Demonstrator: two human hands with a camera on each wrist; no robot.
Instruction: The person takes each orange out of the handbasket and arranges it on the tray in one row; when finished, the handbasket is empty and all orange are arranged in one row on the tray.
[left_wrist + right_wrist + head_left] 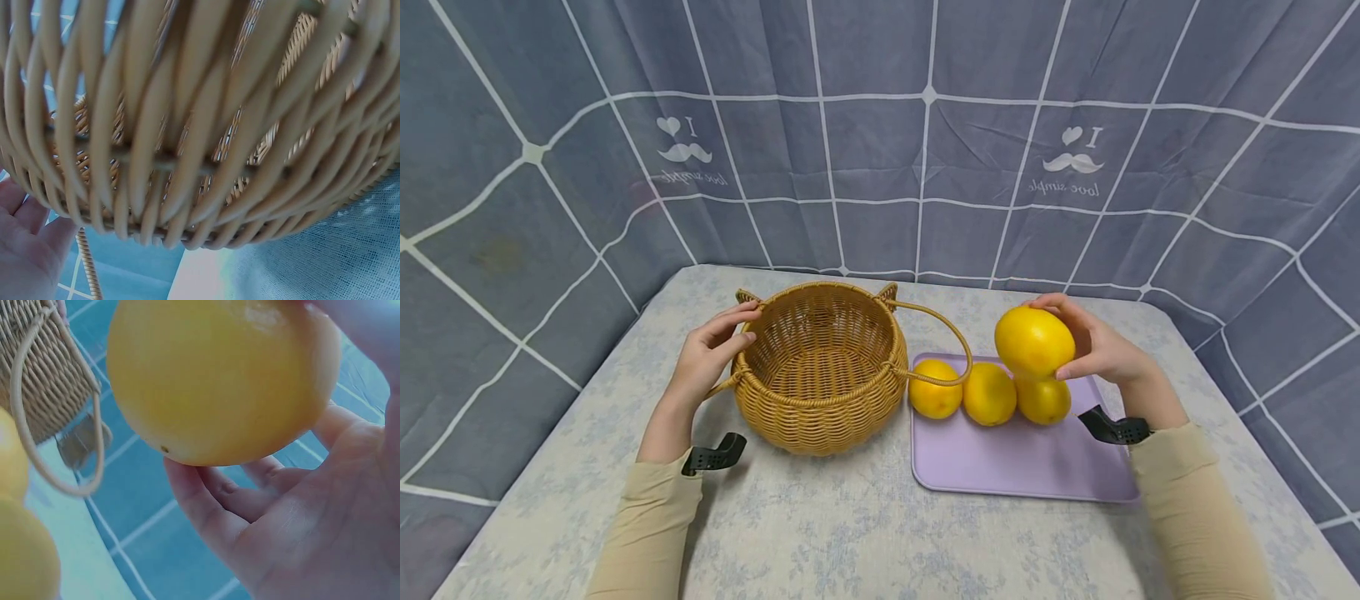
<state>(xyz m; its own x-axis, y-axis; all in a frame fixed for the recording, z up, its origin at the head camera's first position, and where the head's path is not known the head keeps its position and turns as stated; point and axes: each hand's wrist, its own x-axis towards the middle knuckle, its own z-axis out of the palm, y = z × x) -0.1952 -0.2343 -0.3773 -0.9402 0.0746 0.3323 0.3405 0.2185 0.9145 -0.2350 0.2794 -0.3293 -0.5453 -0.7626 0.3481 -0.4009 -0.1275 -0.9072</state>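
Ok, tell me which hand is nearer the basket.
Left. The left hand rests on the basket at its rim; the right hand holds a lemon above the tray.

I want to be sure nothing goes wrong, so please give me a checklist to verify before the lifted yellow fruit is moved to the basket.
1. Right hand grips the lifted yellow fruit firmly: ok, fingers curl round it.
2. Fruit is off the purple tray: ok, it is above the three other fruits.
3. Left hand steadies the wicker basket: ok, it rests on the rim.
4. Basket inside is free: ok, nothing shows in it.
5. Basket handle out of the way: not ok, it hangs toward the tray, in the path.
6. Basket stands flat on the table: ok.
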